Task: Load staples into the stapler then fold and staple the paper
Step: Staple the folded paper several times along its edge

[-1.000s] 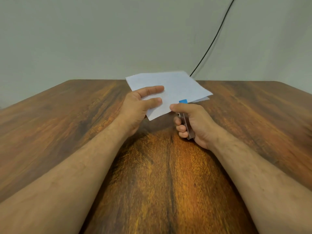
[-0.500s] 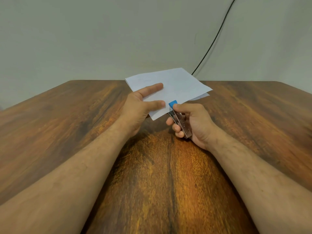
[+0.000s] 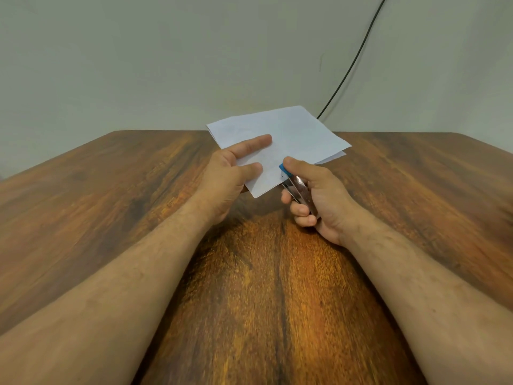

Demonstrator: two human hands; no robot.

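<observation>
Paper (image 3: 291, 134) is already folded, pinched in his left hand (image 3: 230, 173) above the worktop (image 3: 111, 190); right hand (image 3: 316, 195) grips the stapler (image 3: 295, 184) at the paper's near edge. Stapling looks left.

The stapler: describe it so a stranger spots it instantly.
On the brown wooden table, find the folded white paper gripped by the left hand. At its near edge, the right hand grips the small silver metal stapler, the only shiny thing, blue-tipped.

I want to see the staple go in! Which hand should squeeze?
The right hand: it already grips the stapler, whose blue tip sits on the folded paper. The left hand holds that paper.
</observation>
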